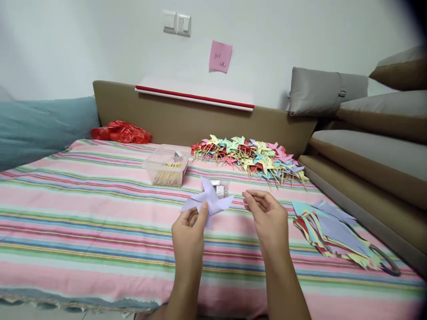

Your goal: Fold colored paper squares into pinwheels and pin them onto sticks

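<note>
My left hand [190, 222] pinches a lavender paper pinwheel [208, 195] at its middle, the thumb on top and the folded blades fanned outward. To its right, my right hand [267, 213] is closed in a pinch, with a thin pin [245, 204] just showing at the fingertips and pointing toward the pinwheel. The two hands are apart. Behind the pinwheel, partly covered by it, lies a small clear packet [220, 189] with small items I cannot make out. A clear plastic box [151, 164] of thin wooden sticks [168, 178] stands beyond my left hand.
Many finished pinwheels on sticks [256, 158] are heaped at the back. Cut coloured paper [336, 231] and scissors [385, 258] lie at the right. A striped cloth [100, 213] covers the surface. Grey cushions [373, 146] are stacked at the right, and a red plastic bag [125, 132] lies back left.
</note>
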`<state>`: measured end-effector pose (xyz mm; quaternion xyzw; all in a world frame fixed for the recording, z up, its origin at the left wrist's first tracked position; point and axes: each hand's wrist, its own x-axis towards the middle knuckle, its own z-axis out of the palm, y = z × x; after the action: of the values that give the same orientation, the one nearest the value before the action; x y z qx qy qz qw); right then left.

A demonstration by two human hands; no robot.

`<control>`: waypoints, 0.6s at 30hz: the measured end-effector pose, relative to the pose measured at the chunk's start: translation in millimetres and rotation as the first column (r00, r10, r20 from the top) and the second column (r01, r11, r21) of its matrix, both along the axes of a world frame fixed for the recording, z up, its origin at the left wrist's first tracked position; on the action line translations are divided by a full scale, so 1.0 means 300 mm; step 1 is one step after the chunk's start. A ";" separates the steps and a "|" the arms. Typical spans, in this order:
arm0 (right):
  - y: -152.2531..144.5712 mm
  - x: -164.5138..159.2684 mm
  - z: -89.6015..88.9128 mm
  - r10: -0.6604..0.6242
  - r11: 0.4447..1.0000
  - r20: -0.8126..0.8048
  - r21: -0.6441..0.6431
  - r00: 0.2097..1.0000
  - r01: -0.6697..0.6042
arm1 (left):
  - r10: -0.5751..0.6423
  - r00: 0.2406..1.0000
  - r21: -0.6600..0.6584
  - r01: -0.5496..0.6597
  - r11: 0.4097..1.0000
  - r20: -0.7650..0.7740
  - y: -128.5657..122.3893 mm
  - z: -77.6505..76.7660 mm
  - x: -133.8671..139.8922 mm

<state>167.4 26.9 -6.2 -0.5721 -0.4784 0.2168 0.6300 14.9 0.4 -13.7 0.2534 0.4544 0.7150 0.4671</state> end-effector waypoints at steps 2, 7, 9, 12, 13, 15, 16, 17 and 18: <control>-0.024 -0.017 -0.028 -0.056 0.998 -0.130 0.012 0.990 0.058 | -0.025 0.998 -0.040 0.023 0.999 -0.060 0.011 -0.023 0.003; -0.081 -0.029 -0.028 -0.013 1.000 -0.405 0.008 0.914 0.018 | -0.089 0.976 -0.107 0.069 0.992 -0.197 0.029 -0.013 0.033; -0.099 -0.036 -0.004 0.086 0.996 -0.331 0.034 0.940 -0.080 | -0.080 0.972 -0.149 0.048 0.988 -0.221 0.023 0.003 0.054; -0.127 -0.054 0.022 0.193 0.981 -0.161 0.014 0.968 -0.194 | -0.036 0.964 -0.192 -0.016 0.981 -0.263 -0.001 0.010 0.079; -0.134 -0.060 0.024 0.221 0.974 -0.106 -0.014 0.969 -0.224 | -0.035 0.963 -0.196 -0.019 0.980 -0.269 -0.010 0.008 0.084; -0.146 -0.068 0.018 0.274 0.959 -0.016 -0.070 0.962 -0.274 | -0.063 0.969 -0.198 0.015 0.980 -0.238 -0.023 0.002 0.089; -0.148 -0.069 0.012 0.303 0.950 0.023 -0.088 0.953 -0.300 | -0.080 0.976 -0.194 0.040 0.980 -0.203 -0.026 0.001 0.089; -0.149 -0.068 0.005 0.330 0.941 0.058 -0.097 0.942 -0.324 | -0.091 0.982 -0.187 0.059 0.981 -0.164 -0.028 0.002 0.087; -0.149 -0.066 -0.002 0.353 0.934 0.090 -0.099 0.931 -0.344 | -0.098 0.987 -0.181 0.074 0.981 -0.128 -0.028 0.003 0.083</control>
<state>147.6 -17.7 -6.9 -0.5142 -0.5957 0.3139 0.5313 39.9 -7.9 -12.8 0.2787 0.5350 0.6324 0.4860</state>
